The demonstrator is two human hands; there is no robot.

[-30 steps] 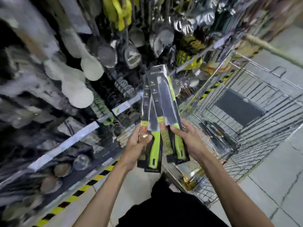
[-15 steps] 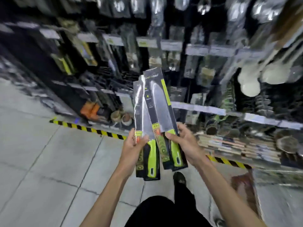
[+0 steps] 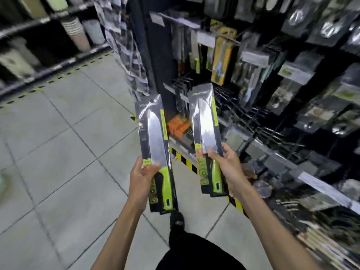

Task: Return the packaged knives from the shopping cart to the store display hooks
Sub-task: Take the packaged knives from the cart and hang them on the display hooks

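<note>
My left hand (image 3: 141, 178) grips a packaged knife (image 3: 154, 141) with a lime-green handle on a black card, held upright; a second card seems stacked behind it. My right hand (image 3: 227, 166) grips another green-handled packaged knife (image 3: 206, 125), also upright, with a further pack behind it. The two bundles are held apart in front of the dark display rack. Bare black display hooks (image 3: 235, 112) jut out just right of the right-hand knives. The shopping cart is out of view.
Hanging kitchenware packs (image 3: 222, 59) fill the rack on the right. A black-and-yellow floor stripe (image 3: 187, 162) runs along the rack's base. Grey tiled aisle floor (image 3: 68, 152) opens to the left, with another shelf unit (image 3: 39, 47) beyond. My shoe (image 3: 176, 219) is below.
The view has swung left along the shelving and the cart has left the frame. The knife packs, held together as one fan before, are now split into two bundles, one per hand.
</note>
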